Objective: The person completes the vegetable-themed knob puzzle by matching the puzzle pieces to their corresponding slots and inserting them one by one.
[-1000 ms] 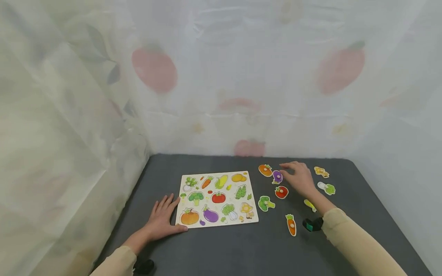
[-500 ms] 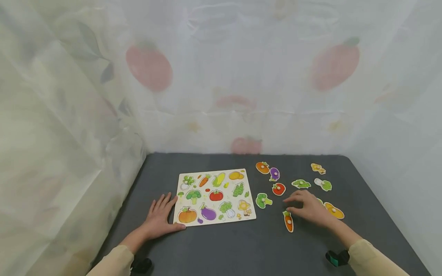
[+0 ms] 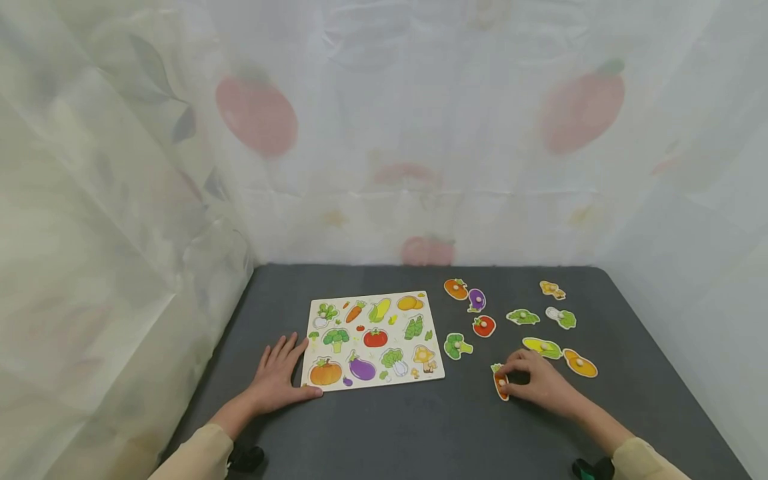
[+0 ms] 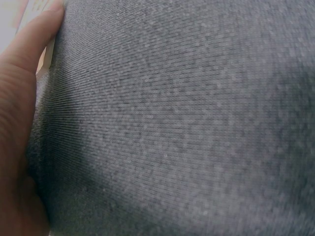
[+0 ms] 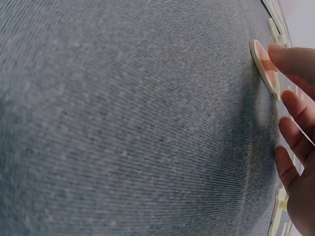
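And there's the dark grey tabletop (image 3: 396, 433), flat and plain from the head, though both wrist views pick out its finely ribbed weave. The left hand (image 3: 276, 380) lies spread at the pale rectangular board (image 3: 396, 339), touching its left edge. To the right, the right hand (image 3: 540, 383) pinches the carrot piece (image 3: 499, 385); only the right wrist view shows its raised knob (image 5: 267, 65). Beyond: tomato piece (image 3: 484, 326), pumpkin piece (image 3: 455, 289), then a creased, whitish curtain (image 3: 348, 133) with faded fruit prints.
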A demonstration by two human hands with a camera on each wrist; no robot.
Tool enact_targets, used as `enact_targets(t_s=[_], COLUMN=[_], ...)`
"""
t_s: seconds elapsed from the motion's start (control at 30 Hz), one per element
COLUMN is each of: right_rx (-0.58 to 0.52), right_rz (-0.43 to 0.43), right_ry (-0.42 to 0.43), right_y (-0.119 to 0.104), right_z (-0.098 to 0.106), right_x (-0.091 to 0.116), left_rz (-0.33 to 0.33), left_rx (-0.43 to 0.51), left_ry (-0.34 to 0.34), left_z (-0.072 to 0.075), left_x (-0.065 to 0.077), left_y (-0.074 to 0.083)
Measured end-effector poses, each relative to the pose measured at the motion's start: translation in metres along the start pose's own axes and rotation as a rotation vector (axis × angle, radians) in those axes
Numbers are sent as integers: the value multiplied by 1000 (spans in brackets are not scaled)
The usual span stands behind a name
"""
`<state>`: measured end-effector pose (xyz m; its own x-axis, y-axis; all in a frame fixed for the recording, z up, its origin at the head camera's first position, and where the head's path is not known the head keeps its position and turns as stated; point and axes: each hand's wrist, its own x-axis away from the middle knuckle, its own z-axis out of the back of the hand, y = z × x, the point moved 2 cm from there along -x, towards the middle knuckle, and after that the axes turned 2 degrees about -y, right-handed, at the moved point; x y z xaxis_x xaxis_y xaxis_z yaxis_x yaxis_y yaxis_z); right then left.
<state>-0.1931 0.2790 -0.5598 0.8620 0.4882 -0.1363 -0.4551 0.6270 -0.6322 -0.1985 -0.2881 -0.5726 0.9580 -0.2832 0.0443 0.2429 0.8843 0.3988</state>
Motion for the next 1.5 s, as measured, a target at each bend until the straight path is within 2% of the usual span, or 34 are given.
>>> enact_targets(t_s=[0.2, 0.5, 0.9, 1.27, 1.5], right_rx=[-16, -17, 3, 30, 78], right_rz=[-24, 38, 9, -18, 33], right_ry=[-4, 41, 32, 43, 92], right_y=[3, 1, 7, 2, 2], right_z=[-1, -1, -3, -4, -6], right_x=[1, 2, 4, 3, 1], left_rz=[11, 20, 21, 25, 25], left_rx=[-4, -8, 7, 12, 11], left_ry=[-12, -18, -22, -23, -26], left_z=[-2, -4, -3, -2, -2], left_x=[-1, -3, -3, -1, -1], left_y=[-1, -4, -2, 0, -1])
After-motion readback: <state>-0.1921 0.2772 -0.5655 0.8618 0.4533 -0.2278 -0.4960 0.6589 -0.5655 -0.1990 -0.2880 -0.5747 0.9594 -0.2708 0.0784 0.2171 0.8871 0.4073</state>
